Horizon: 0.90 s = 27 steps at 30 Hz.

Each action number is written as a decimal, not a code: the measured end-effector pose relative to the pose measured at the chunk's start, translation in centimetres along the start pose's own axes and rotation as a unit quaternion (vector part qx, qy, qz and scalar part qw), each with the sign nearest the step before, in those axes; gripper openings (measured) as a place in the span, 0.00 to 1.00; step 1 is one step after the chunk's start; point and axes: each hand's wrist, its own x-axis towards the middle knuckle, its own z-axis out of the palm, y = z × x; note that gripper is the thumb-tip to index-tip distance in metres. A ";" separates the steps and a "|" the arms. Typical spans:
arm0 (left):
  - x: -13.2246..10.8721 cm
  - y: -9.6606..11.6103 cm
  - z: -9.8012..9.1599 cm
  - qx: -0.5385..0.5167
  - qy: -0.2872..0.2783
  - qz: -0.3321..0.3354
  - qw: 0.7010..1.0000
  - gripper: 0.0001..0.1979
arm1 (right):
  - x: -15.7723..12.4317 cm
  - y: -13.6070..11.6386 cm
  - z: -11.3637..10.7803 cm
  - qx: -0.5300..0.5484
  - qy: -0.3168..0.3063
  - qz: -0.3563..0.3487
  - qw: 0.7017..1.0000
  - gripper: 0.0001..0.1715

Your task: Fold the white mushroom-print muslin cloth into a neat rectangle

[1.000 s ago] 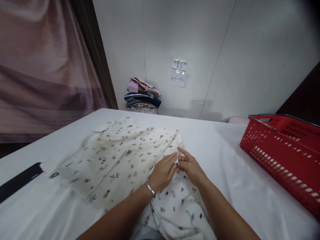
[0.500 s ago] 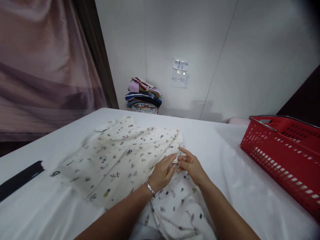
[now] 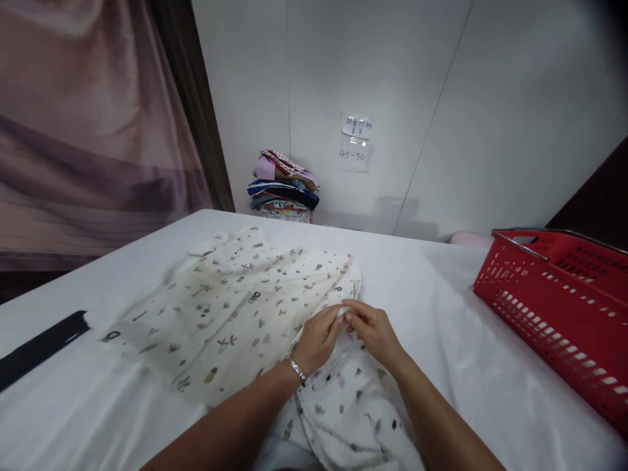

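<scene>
A cream-white garment (image 3: 245, 288), printed with small palm trees, pineapples and leaves, is spread out on the white-covered table. Its near right part is bunched and hangs toward me, and its full shape is hidden by my forearms. My left hand (image 3: 318, 337) wears a silver watch or bracelet (image 3: 296, 369) and is closed, pinching the garment's right edge. Facing it, my right hand (image 3: 375, 330) has thumb and fingers pressed together on the same edge. The two sets of fingertips almost touch, with a small fold of white fabric between them.
A red plastic basket (image 3: 554, 314) with a metal handle stands at the right. On the left lies a dark flat strip (image 3: 44, 347). Behind the table's far edge is a stack of folded cloths (image 3: 284, 186), below wall notes (image 3: 354, 156). A pink curtain (image 3: 88, 131) hangs at left.
My right hand's fingers, spread apart before, have closed onto the garment's edge beside my left fingertips. The garment lies almost as it was; the view has shifted slightly.
</scene>
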 end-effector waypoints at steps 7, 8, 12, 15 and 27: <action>-0.1 -0.2 0.2 0.035 -0.001 -0.003 0.999 0.14 | 0.1 0.2 -0.1 -0.016 -0.044 0.005 0.999 0.17; -0.2 -0.3 0.2 0.035 0.000 -0.003 0.999 0.13 | 0.1 0.2 -0.1 -0.011 -0.049 0.003 0.999 0.17; -0.2 -0.3 0.3 0.001 0.005 -0.035 0.999 0.12 | 0.1 -0.1 -0.1 0.009 -0.073 0.012 0.997 0.16; -0.2 0.2 0.3 -0.042 -0.006 -0.058 0.997 0.13 | 0.1 -0.3 0.1 0.026 -0.077 0.020 0.996 0.16; 0.6 -0.4 0.1 -0.177 -0.047 -0.105 0.978 0.14 | 0.0 -0.5 -0.1 -0.097 0.052 -0.039 0.993 0.06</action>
